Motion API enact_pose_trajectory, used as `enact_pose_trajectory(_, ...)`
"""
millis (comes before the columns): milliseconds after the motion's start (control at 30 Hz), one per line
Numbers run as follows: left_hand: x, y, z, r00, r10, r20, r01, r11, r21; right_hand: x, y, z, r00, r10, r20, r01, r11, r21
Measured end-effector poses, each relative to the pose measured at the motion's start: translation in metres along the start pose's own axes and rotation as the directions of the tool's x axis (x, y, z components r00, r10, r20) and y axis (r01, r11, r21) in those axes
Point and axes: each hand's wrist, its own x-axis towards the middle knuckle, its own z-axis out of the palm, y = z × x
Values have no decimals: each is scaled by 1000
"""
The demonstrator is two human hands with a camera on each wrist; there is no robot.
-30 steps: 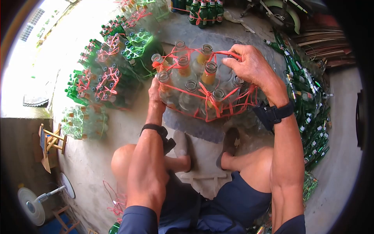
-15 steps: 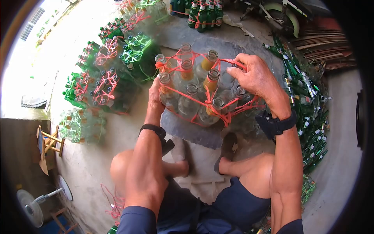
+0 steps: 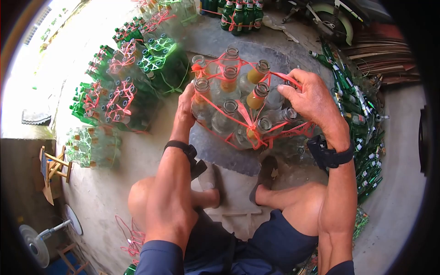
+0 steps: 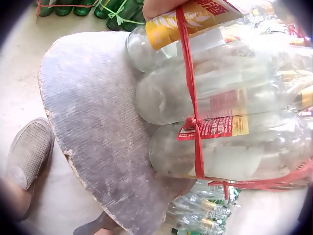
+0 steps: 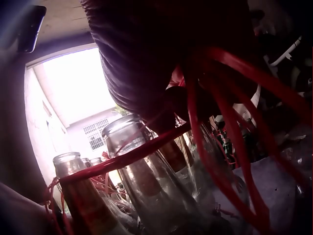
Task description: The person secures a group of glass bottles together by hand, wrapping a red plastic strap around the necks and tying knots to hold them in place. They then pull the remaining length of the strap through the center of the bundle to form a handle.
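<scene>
Several clear glass bottles (image 3: pixel 222 123) stand bundled together, with red plastic twine (image 3: pixel 251 126) round their necks and sides. My right hand (image 3: pixel 316 98) pinches a strand of the twine between thumb and fingers at the far right of the bundle. Against the left side lies my left hand (image 3: pixel 185 106), extended along an outer bottle; most of its fingers are hidden in the head view. In the left wrist view, a finger (image 4: pixel 164 7) touches a labelled bottle (image 4: pixel 193 34). Beneath the bundle is a grey slab (image 4: pixel 98 107) with a chipped, curved edge.
Tied bundles of green bottles (image 3: pixel 160 68) and clear bottles (image 3: pixel 94 145) line the left side. Loose green bottles (image 3: pixel 355 114) are heaped on the right. A wheel (image 3: pixel 337 23) stands at the back, near stacked brown strips (image 3: pixel 380 55). A fan (image 3: pixel 34 245) is at lower left.
The bundle and both hands have shifted rightward in the head view, partly with the view itself. The right hand keeps its pinch on the twine, and the left hand stays against the bottles.
</scene>
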Motion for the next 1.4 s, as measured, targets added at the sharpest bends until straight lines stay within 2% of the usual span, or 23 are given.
enact_pose_trajectory(167, 4, -1, 3, 1000, -2, 11, 2, 1000, 24, -5, 6, 1, 999, -20, -30, 22, 999, 38)
enact_pose_trajectory(400, 8, -8, 11, 996, 43, 77, -46, 998, 38, -12, 10, -6, 1000, 11, -24, -11, 999, -31)
enact_pose_trajectory(500, 6, -10, 13, 990, 105, 89, -117, 984, 137, -14, 10, -7, 999, 21, -29, -22, 999, -25)
enact_pose_trajectory(567, -1, -6, 21, 998, 66, -14, -63, 987, 145, -15, 9, -6, 999, 35, -35, -35, 999, 6)
enact_pose_trajectory(600, -4, -6, 22, 998, 70, -7, -68, 987, 144, -15, 8, -5, 998, 48, -28, -48, 999, 16)
enact_pose_trajectory(700, -5, -5, 22, 984, 176, -39, -156, 937, 314, -16, 10, -8, 998, 52, -19, -52, 998, 31)
enact_pose_trajectory(733, -4, -5, 18, 983, 179, -34, -159, 935, 316, -16, 10, -9, 999, 37, -7, -37, 998, 44)
enact_pose_trajectory(800, -7, -3, 14, 943, 331, 36, -290, 766, 574, -15, 11, -10, 996, 82, 17, -83, 992, 92)
enact_pose_trajectory(833, -9, -2, 15, 941, 335, 42, -297, 762, 575, -14, 14, -6, 998, 56, -10, -54, 987, 151)
enact_pose_trajectory(900, -16, 2, 22, 946, 324, -24, -303, 907, 294, -12, 17, -6, 998, 31, -45, -21, 978, 208)
enact_pose_trajectory(933, -22, 6, 26, 944, 329, -19, -309, 904, 296, -11, 17, -7, 996, 40, -75, -23, 977, 214)
enact_pose_trajectory(1000, -33, 16, 33, 930, 319, -182, -225, 887, 403, -6, 17, -7, 993, 46, -110, -19, 973, 228)
enact_pose_trajectory(1033, -36, 20, 33, 929, 324, -179, -229, 884, 408, -3, 20, -6, 989, 17, -147, 15, 977, 212)
enact_pose_trajectory(1100, -41, 28, 33, 834, 432, -343, -240, 844, 480, -2, 19, -9, 982, -11, -190, 49, 980, 194)
enact_pose_trajectory(1133, -44, 34, 31, 833, 437, -339, -245, 841, 482, -2, 15, -11, 982, -5, -190, 43, 980, 193)
enact_pose_trajectory(1200, -53, 48, 33, 744, 513, -428, -286, 824, 490, -1, 12, -13, 981, -3, -194, 41, 981, 192)
enact_pose_trajectory(1267, -68, 58, 43, 648, 638, -416, -447, 761, 470, 1, 12, -13, 985, -11, -174, 93, 875, 475)
enact_pose_trajectory(1300, -83, 66, 56, 626, 680, -381, -506, 726, 465, -1, 9, -18, 984, -12, -178, 97, 875, 475)
enact_pose_trajectory(1333, -99, 73, 71, 600, 721, -347, -563, 689, 457, -4, 3, -25, 996, 56, -75, -7, 840, 543)
enact_pose_trajectory(1367, -117, 78, 86, 599, 723, -344, -565, 686, 458, -7, -2, -32, 992, 118, 33, -114, 793, 598)
enact_pose_trajectory(1400, -136, 81, 103, 664, 725, -183, -613, 668, 421, -10, -6, -36, 993, 118, 30, -112, 793, 599)
